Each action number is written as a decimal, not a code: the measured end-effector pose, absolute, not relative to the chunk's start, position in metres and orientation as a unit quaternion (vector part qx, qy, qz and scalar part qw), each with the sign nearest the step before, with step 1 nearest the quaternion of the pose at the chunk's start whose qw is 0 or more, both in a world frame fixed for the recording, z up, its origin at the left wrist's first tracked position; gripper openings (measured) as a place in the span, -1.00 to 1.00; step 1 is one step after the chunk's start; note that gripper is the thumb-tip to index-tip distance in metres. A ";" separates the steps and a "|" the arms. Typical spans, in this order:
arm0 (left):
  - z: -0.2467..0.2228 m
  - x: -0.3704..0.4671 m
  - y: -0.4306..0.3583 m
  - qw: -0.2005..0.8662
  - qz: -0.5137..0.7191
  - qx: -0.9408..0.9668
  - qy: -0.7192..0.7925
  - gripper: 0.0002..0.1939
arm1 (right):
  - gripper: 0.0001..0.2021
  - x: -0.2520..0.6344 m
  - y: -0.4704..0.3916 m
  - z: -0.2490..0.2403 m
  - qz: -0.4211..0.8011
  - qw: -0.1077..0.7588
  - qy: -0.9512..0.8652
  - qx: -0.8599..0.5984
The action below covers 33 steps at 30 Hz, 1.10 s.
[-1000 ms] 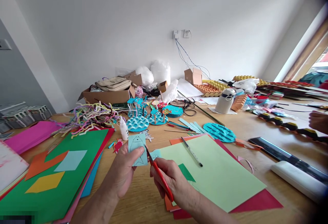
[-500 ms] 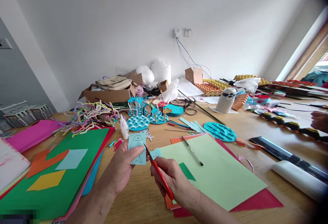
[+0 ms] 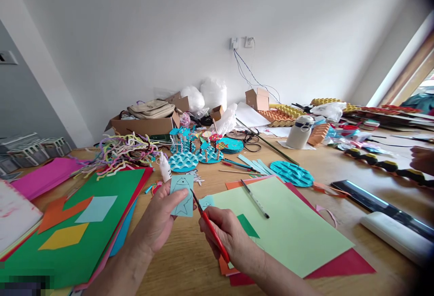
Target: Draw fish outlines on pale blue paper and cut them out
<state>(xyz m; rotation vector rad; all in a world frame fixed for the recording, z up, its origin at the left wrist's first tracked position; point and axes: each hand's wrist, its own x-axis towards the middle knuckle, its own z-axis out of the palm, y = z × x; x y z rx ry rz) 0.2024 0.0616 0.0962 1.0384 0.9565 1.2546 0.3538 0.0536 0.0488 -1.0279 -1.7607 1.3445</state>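
Observation:
My left hand (image 3: 161,221) pinches a small light-blue paper (image 3: 182,205) with a fish outline drawn on it, the thumb lying over its front. Red-handled scissors (image 3: 213,233) are gripped in my right hand (image 3: 230,241), with their dark blades pointing up and left at the paper's right edge. Whether the blades touch the paper is hard to tell. Behind the blades lies another light-blue piece (image 3: 206,201) with a drawing on it. A white glue bottle (image 3: 165,168) stands just behind the held paper.
Green paper (image 3: 111,210) with cut pieces lies left. Pale green paper (image 3: 288,232) bearing a pen (image 3: 256,199) lies right. Blue wave-shaped crafts (image 3: 183,162), pipe cleaners (image 3: 127,151) and a cardboard box (image 3: 144,125) are behind. Another person's hand (image 3: 422,159) shows at the right edge.
My left thumb has shifted slightly left and up on the paper. The scissors and my right hand have barely moved.

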 end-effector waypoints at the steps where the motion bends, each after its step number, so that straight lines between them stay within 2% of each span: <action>1: 0.096 0.202 0.062 0.585 0.538 0.446 0.412 -0.81 | -0.65 0.354 0.053 0.048 0.523 0.344 -0.673 -0.394; 12: 0.094 0.202 0.062 0.596 0.530 0.437 0.415 -0.79 | -0.66 0.354 0.052 0.047 0.572 0.349 -0.641 -0.375; 19: 0.093 0.200 0.062 0.597 0.525 0.442 0.415 -0.80 | -0.69 0.355 0.053 0.045 0.537 0.345 -0.667 -0.385; 33: 0.091 0.200 0.062 0.598 0.524 0.447 0.410 -0.79 | -0.63 0.354 0.053 0.045 0.495 0.352 -0.694 -0.386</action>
